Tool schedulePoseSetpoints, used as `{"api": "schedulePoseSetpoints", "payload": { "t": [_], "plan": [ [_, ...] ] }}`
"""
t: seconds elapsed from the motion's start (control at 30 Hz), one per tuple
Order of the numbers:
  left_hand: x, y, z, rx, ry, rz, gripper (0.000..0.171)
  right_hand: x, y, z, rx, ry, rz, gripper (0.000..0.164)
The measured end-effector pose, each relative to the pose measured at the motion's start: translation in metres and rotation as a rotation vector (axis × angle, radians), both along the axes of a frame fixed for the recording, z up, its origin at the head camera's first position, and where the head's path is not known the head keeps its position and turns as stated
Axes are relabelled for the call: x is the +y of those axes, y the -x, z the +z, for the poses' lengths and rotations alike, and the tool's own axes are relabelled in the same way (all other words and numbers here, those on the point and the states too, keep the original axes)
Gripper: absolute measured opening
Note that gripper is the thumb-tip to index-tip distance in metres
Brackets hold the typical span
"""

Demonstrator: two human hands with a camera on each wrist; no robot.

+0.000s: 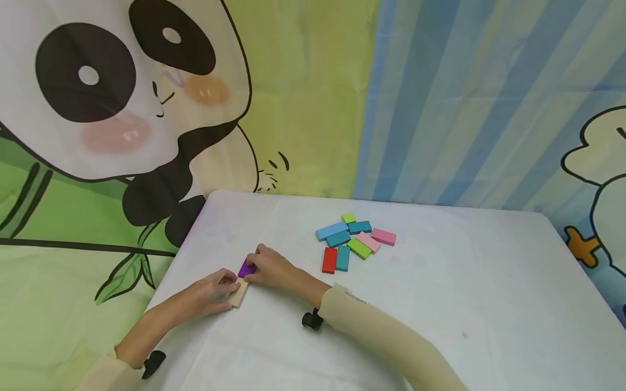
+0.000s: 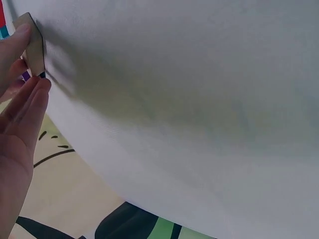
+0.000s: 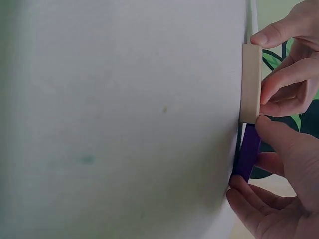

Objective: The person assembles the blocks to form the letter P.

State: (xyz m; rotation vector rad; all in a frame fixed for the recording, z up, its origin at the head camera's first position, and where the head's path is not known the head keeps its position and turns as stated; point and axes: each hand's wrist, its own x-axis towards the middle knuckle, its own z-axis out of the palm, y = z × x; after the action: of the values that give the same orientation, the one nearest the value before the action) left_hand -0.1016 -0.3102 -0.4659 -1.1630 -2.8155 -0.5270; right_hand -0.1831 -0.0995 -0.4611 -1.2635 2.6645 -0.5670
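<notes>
On the left part of the table, my left hand (image 1: 210,296) holds a plain wooden block (image 1: 238,294) by its edges between thumb and fingers. Just beyond it, my right hand (image 1: 274,269) pinches a purple block (image 1: 246,268), covering part of it in the head view. From the right wrist, the wooden block (image 3: 250,82) and the purple block (image 3: 248,154) are seen end to end, the purple one slightly angled. The right thumb lies where their ends meet, with the other fingertips round the purple block's far end. The left wrist view shows the wooden block (image 2: 35,45) at its upper left.
Several coloured blocks lie in a loose group farther back, among them a red block (image 1: 330,260), a light blue block (image 1: 332,231) and a pink block (image 1: 383,237). They lie on a white-covered table (image 1: 440,304). A printed panda curtain (image 1: 303,98) hangs behind.
</notes>
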Motion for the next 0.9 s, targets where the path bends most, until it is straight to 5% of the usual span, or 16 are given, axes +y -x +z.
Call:
{"api": "schedulePoseSetpoints", "payload": {
  "t": [0.53, 0.63, 0.77, 0.9],
  "plan": [
    [0.007, -0.002, 0.005, 0.07, 0.023, 0.03, 0.019, 0.004, -0.011, -0.001, 0.068, -0.096, -0.012, 0.029],
    [0.011, -0.001, 0.006, 0.01, 0.036, 0.081, 0.017, 0.008, -0.012, -0.001, 0.095, -0.133, -0.013, 0.034],
    [0.018, -0.003, 0.01, -0.163, 0.056, 0.205, 0.026, 0.013, -0.012, 0.001, 0.098, -0.171, 0.0, 0.037],
    [0.021, -0.003, 0.014, -0.092, 0.129, 0.142, 0.025, 0.015, -0.012, -0.001, 0.077, -0.189, 0.006, 0.039]
  ]
}}
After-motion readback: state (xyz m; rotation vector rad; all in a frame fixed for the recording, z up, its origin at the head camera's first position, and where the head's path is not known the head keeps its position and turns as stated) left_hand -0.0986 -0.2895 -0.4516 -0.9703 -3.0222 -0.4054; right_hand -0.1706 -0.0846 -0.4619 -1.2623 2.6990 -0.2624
